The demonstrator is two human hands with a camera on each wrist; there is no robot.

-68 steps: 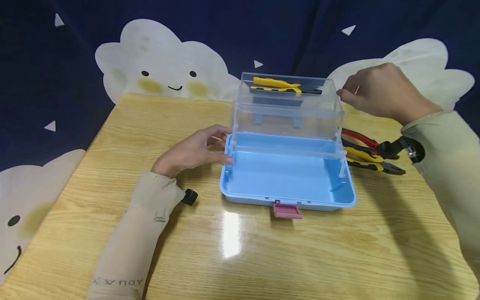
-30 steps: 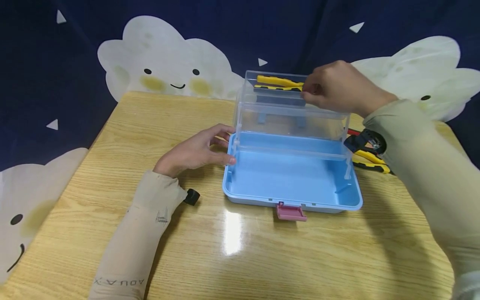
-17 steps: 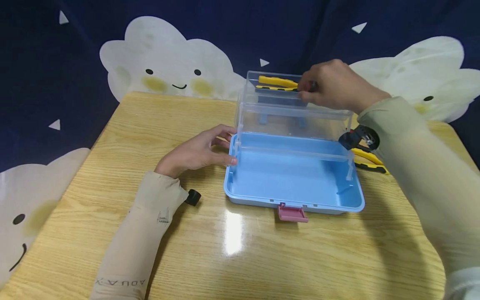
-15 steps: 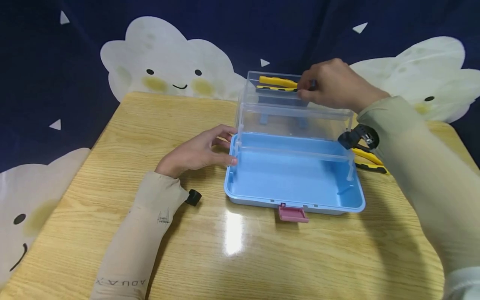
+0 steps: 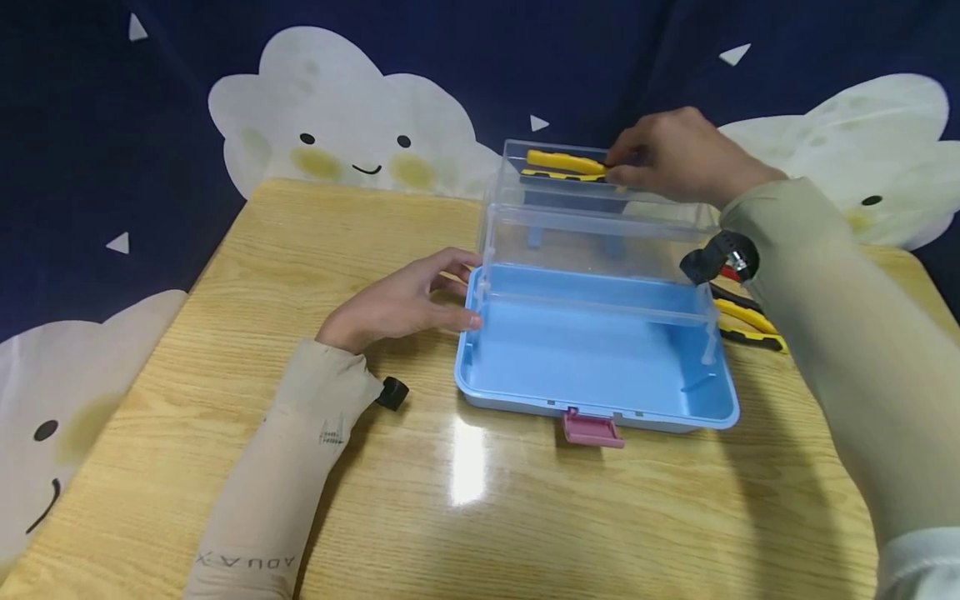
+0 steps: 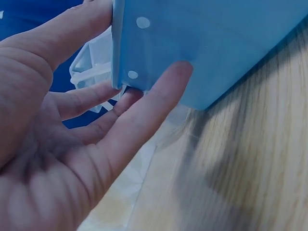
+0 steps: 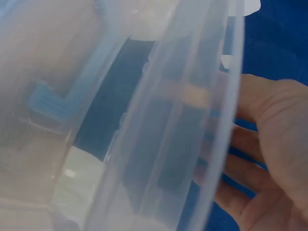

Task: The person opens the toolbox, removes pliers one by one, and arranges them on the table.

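Observation:
A light-blue plastic toolbox with clear fold-up trays stands open on the table. My left hand holds its left rim, thumb over the edge and fingers outside; the left wrist view shows a finger against the outer blue wall. In the top tray lies a pair of pliers with yellow-and-black handles. My right hand reaches over that tray and pinches the pliers near their pivot; their head is hidden by the fingers. In the right wrist view, clear plastic partly covers the fingers.
More pliers with red and yellow handles lie on the table right of the box, partly hidden behind my right sleeve. A pink latch sticks out at the box's front. A dark curtain with clouds hangs behind the wooden table.
My right hand has moved left from the top tray's right corner onto the pliers, then risen slightly. The left hand keeps its hold on the rim. The view has shifted a little.

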